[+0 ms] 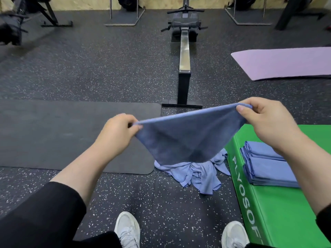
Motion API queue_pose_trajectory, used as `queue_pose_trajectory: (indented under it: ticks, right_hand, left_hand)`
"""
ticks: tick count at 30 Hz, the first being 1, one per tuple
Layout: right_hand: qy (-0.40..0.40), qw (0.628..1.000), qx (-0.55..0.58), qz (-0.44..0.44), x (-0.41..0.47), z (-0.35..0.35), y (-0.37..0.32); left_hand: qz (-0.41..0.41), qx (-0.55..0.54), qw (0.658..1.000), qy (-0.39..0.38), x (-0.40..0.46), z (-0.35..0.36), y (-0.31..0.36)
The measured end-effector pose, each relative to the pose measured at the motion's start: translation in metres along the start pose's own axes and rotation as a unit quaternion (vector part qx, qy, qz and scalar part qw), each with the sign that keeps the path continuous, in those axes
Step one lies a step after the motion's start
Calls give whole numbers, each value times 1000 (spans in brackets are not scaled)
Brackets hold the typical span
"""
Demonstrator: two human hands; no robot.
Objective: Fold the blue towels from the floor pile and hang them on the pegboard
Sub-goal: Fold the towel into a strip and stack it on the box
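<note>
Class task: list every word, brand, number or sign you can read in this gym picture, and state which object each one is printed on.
"PLYOSOFT": white capital letters running along the side face of the green padded plyo box on the right; the last letter is cut off at the frame edge, so anything after it cannot be read.

No legible text shows on the rowing machine, the mats, the blue towels or the shoes.

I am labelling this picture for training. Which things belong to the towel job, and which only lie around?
Job: blue cloth towel held stretched, left hand, right hand, crumpled blue towel pile, folded blue towel stack.
Around: green foam box, black floor mat, purple mat, rowing machine.
</note>
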State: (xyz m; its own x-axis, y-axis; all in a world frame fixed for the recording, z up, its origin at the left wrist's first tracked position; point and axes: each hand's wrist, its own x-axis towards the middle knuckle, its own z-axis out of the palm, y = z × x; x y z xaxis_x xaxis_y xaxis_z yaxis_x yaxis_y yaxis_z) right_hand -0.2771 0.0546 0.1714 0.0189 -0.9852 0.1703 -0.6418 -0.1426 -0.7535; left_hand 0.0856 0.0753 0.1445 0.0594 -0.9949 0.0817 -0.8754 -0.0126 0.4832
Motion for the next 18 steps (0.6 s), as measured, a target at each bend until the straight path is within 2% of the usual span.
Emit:
queue_pose_trajectory:
  ticks: [2, 5, 10, 13, 18]
  right_hand:
    - [20, 999, 34, 22, 3, -1, 4]
    - [6, 992, 98, 77, 6, 2, 10]
    - [13, 983, 144, 112, 12, 7, 17]
    - [-2, 981, 148, 126, 13, 16, 18]
    - [-31, 962, 216, 161, 17, 36, 5]
  left_hand:
    - [-32, -90, 994, 47, 3, -4, 3]
    - [-65, -195, 978, 29, 6, 0, 4]
    - [-110, -313, 943, 22, 13, 12, 8]
    - [-153, -396, 905, 37, 15, 20, 21]
    - [-229, -502, 833, 32, 18, 34, 48]
